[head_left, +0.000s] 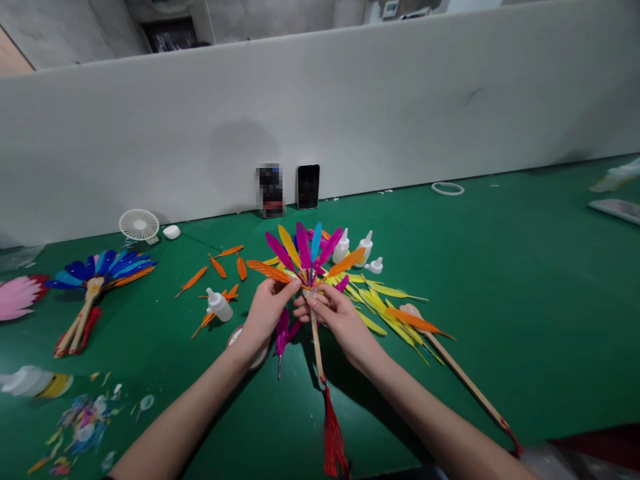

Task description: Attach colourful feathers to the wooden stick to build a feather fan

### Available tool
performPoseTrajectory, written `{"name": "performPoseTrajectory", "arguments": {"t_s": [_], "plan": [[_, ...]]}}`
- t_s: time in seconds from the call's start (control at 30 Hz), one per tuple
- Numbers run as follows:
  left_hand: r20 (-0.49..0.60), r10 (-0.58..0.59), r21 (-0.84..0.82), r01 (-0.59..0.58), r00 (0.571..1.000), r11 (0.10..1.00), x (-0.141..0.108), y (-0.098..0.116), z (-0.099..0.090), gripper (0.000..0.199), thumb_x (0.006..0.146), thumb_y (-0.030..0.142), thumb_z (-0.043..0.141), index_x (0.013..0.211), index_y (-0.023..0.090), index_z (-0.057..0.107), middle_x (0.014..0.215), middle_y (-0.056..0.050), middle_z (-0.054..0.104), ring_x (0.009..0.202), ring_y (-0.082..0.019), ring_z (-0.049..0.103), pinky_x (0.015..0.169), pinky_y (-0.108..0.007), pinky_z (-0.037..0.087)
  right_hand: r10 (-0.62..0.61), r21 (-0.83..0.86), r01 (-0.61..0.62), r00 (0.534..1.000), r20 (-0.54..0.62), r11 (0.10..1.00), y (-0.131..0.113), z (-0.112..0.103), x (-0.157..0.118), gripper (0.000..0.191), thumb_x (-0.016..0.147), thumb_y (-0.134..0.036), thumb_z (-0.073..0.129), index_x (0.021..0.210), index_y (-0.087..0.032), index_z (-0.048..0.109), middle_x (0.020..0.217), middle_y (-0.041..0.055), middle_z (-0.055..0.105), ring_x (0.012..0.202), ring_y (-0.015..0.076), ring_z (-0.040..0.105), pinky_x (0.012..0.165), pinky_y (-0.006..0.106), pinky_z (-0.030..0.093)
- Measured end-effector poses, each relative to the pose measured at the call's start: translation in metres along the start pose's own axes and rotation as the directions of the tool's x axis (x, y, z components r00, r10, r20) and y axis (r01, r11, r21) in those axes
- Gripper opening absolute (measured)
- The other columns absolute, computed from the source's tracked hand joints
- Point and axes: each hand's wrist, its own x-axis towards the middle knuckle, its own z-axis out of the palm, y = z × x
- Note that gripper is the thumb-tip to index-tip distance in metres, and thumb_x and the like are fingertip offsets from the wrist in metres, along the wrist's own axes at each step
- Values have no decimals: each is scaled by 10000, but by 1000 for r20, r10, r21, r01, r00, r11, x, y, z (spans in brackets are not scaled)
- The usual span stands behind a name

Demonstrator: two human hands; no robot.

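Note:
A feather fan (317, 347) with a wooden handle is held up over the table, its magenta, yellow, blue and orange feathers spread upward and a red tassel (333, 433) hanging from its lower end. My left hand (273, 308) is closed, thumb and fingers pinching the base of an orange feather (270, 271) at the fan's left side. Around the fan's neck, just below the feathers, my right hand (343, 320) is closed. Magenta feathers (281, 333) lie under my hands, and yellow feathers (395, 323) are strewn beside the right one. The exact feather base is hidden by my fingers.
White glue bottles (219, 305) stand among loose orange feathers (217, 267). Another wooden handle (465, 377) lies at right. Blue feather fans (95, 287), a lying bottle (37, 382) and colourful scraps (83, 423) are at left. A phone (308, 187) leans on the white partition (380, 107).

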Motion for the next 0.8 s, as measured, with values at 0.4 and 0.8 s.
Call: {"name": "performPoseTrajectory", "arguments": {"t_s": [0.4,0.8], "plan": [[-33,3,6,-3,999,1000,-3,2,2,112,620,227,663,618,126,615,604,-5,605,580,-97,513,598,-233,397,5,-29,-6,999,-40,1000,-3,2,-1,347,634,-474,632,783,-197,484,687,3,668,625,147,657,624,287,510],[-38,-3,11,3,999,1000,-5,6,5,114,602,223,673,588,140,597,568,12,600,546,-101,517,568,-236,406,-6,-20,5,998,-64,1000,-3,3,-1,311,643,-442,632,784,-193,512,647,-9,658,577,137,645,574,265,498]]}}
